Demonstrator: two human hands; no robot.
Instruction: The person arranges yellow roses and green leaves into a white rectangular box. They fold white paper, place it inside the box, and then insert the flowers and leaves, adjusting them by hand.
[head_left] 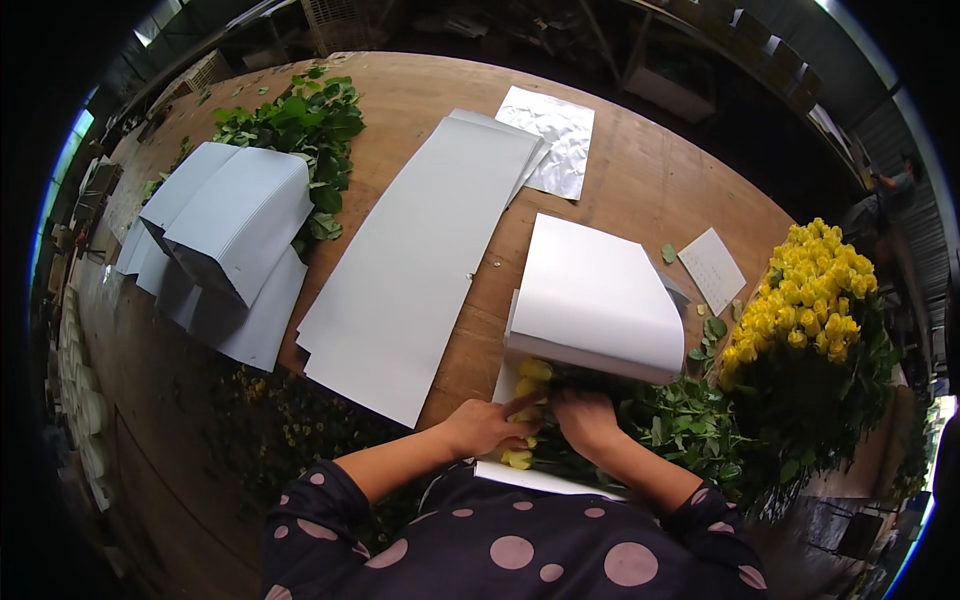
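Note:
Several yellow roses (533,372) lie in front of me, with blooms to the left and leafy stems to the right. My left hand (485,426) reaches across the blooms. Its fingers bend around them, and some yellow heads show between and beside them. Close to its right, my right hand (588,418) is closed among the dark stems just below the blooms; its fingertips are hidden. A white sheet (550,481) shows its edge under the roses by my body. Just beyond the hands, a curved white sheet (597,290) arches over part of the flowers.
Long pale cardboard sheets (420,250) are stacked at centre left. Farther left, folded cardboard (235,215) sits by green leaves (300,120). A silvery sheet (550,140) lies at the back. At right are a small card (712,270) and a large yellow rose pile (810,290).

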